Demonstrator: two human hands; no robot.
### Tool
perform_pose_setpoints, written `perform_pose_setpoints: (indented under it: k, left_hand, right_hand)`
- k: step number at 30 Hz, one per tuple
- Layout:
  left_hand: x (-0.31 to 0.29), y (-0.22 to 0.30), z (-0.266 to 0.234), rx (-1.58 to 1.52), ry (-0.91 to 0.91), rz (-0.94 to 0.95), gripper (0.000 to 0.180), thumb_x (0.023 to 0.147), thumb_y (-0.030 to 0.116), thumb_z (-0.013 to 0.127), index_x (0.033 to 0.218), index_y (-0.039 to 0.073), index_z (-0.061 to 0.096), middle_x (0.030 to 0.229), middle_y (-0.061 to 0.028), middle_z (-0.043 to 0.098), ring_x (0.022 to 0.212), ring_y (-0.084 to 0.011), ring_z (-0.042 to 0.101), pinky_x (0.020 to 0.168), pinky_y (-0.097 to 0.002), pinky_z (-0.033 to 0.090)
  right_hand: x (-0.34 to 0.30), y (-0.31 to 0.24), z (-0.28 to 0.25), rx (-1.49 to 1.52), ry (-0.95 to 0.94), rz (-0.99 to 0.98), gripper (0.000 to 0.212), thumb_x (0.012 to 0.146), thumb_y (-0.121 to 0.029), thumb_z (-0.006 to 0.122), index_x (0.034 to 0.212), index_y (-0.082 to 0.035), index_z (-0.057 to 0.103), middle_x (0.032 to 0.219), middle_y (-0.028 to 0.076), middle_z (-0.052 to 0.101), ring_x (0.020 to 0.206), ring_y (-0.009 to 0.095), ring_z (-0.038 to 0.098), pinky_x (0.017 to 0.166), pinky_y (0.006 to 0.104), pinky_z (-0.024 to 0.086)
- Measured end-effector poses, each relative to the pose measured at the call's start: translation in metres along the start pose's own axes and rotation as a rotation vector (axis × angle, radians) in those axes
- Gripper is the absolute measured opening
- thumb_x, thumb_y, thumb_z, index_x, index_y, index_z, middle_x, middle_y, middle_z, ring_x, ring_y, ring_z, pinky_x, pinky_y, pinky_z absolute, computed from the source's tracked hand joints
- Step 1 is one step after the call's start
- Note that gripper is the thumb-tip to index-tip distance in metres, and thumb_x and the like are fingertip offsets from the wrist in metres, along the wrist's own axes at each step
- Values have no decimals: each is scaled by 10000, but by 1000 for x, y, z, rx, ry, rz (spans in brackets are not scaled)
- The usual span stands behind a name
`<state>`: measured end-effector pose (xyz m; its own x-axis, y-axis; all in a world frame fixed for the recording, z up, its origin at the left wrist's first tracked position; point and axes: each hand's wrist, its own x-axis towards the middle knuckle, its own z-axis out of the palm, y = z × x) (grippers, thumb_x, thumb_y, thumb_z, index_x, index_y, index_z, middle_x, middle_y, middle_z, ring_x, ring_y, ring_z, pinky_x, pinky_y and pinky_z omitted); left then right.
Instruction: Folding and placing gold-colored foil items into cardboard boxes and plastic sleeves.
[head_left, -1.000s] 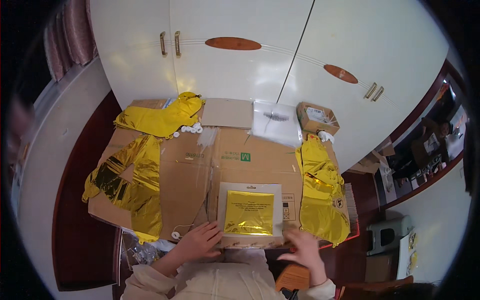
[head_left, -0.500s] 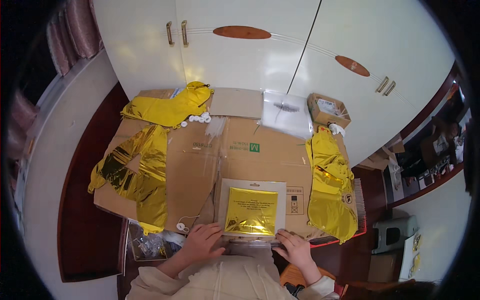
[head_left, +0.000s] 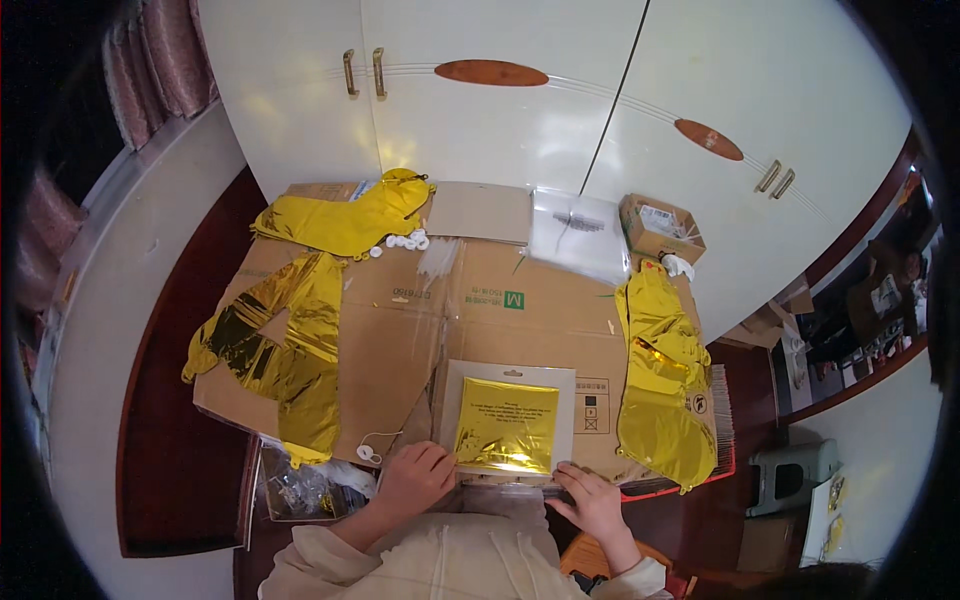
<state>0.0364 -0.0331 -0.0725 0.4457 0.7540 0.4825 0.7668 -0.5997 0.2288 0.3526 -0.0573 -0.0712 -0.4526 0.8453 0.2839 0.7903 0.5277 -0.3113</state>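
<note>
A flat package (head_left: 507, 424) lies near the front edge of the cardboard work surface: folded gold foil with dark print, on a pale card in a clear bag. Its clear flap (head_left: 500, 500) hangs toward me over the edge. My left hand (head_left: 415, 480) is closed at the lower left corner, its fingers curled against the bag's edge; the fingertips are partly hidden. At the lower right corner, my right hand (head_left: 592, 498) rests its fingertips on the card's edge, with the thumb spread apart below. A white ring with string (head_left: 368, 454) lies left of my left hand.
Flat gold foil balloons lie at left (head_left: 312, 350), far left (head_left: 345, 215) and right (head_left: 665, 390). White ribbon rolls (head_left: 405, 241), a stack of clear bags (head_left: 578, 232) and a small carton (head_left: 662, 228) sit at the back, before white cabinets (head_left: 480, 130). A grey stool (head_left: 792, 475) stands right.
My left hand has gone from lying flat with fingers stretched to curled at the package's lower left corner. The right hand stays at its corner. The whole view has shifted slightly.
</note>
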Motion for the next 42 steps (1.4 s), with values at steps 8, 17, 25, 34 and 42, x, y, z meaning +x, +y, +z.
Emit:
perform_pose_setpoints:
  k: [8, 17, 25, 34, 42]
  left_hand:
    - [-1, 3, -3, -61, -37, -54, 256, 734, 167, 709, 956, 52, 656, 932, -75, 612, 952, -245, 604, 791, -360, 503]
    - [-16, -20, -11, -11, -57, 213, 289, 734, 190, 762, 997, 104, 675, 1043, -34, 665, 958, -205, 638, 807, -360, 491]
    - [-22, -6, 5, -89, 73, -30, 139, 746, 120, 740, 847, 98, 646, 872, -30, 656, 901, -206, 637, 782, -363, 473]
    - [-10, 3, 17, -47, 164, -169, 163, 696, 87, 728, 724, 98, 568, 738, -41, 581, 775, -230, 600, 718, -367, 431]
    - [-3, -4, 18, -127, 57, -386, 187, 658, 57, 702, 776, 86, 561, 706, -62, 543, 742, -260, 580, 704, -397, 439]
  right_hand:
    - [-2, 4, 2, -11, 20, -36, 395, 756, -289, 767, 1096, -125, 650, 1160, 14, 656, 820, 190, 653, 701, 314, 548]
    - [-1, 9, 8, -40, 73, -43, 262, 779, -225, 750, 1014, -122, 701, 1072, 1, 692, 805, 176, 661, 692, 305, 541]
    - [7, -3, 19, 25, 251, 76, 170, 756, -175, 782, 884, -85, 716, 902, 27, 714, 767, 214, 667, 684, 321, 541]
    - [18, -14, 29, 42, 331, 223, 138, 766, -126, 768, 789, -61, 649, 737, 65, 656, 676, 248, 658, 593, 337, 528]
    - [24, -21, 32, -49, 274, 416, 270, 774, -106, 735, 1033, -105, 658, 1021, 96, 612, 799, 255, 638, 599, 368, 519]
